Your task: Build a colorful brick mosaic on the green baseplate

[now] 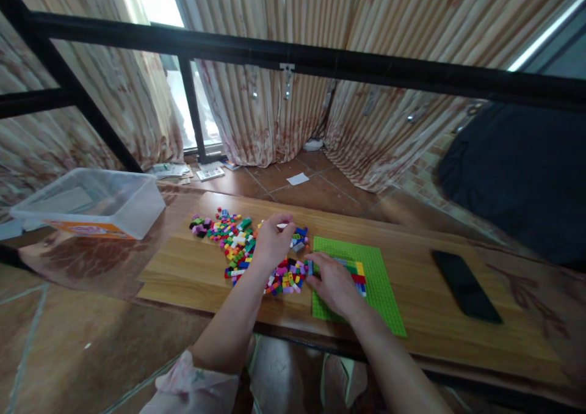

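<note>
My left hand (273, 243) is above the pile of loose toy bricks (240, 240), its fingers pinched on a small white brick (282, 225). Over the left edge of the green baseplate (384, 292) is my right hand (332, 283), with thumb and forefinger closed around a small blue brick (310, 268). Coloured bricks (359, 275) in yellow, red, blue and white are set in rows on the baseplate, partly hidden behind the right hand. Many-coloured bricks lie scattered under and around my left hand.
The wooden board (183, 273) carries the bricks, the baseplate and a dark phone (466, 286) at the right. A clear plastic box (105, 203) with an orange label stands at the left. A black metal bar (256, 50) crosses beyond the board, in front of striped curtains (284, 115).
</note>
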The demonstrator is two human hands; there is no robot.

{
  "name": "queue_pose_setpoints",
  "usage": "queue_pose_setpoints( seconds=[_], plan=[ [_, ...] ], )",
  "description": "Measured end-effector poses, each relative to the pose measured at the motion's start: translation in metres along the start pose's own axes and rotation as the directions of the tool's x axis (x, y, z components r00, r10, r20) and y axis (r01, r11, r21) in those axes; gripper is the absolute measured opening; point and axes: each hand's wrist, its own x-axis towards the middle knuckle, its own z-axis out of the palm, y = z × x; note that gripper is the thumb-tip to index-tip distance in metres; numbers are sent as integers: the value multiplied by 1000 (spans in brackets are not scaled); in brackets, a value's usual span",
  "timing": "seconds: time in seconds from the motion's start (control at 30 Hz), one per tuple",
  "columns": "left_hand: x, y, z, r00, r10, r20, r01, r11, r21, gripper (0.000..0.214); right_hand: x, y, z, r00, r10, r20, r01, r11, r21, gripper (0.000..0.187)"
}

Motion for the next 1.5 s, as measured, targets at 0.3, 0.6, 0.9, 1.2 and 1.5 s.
queue_pose_setpoints(
  seconds=[0.3,0.6,0.9,1.2,1.5],
  plan=[
    [-6,0,7,986,87,141,-97,993,68,22,-3,11,-23,961,95,-258,-22,962,272,36],
    [-21,7,28,936,110,333,-174,971,167,22,-26,64,-55,844,466,-267,-122,650,750,46],
    [-40,8,52,846,93,524,-277,918,284,23,-31,72,-53,881,401,-250,-94,667,739,24],
    [-42,6,56,799,52,600,-223,951,215,22,-35,62,-46,958,241,-158,-81,750,656,25],
    [-49,3,60,733,-71,676,167,983,-78,19,-32,44,-44,957,203,-207,-43,805,592,26]
  ],
)
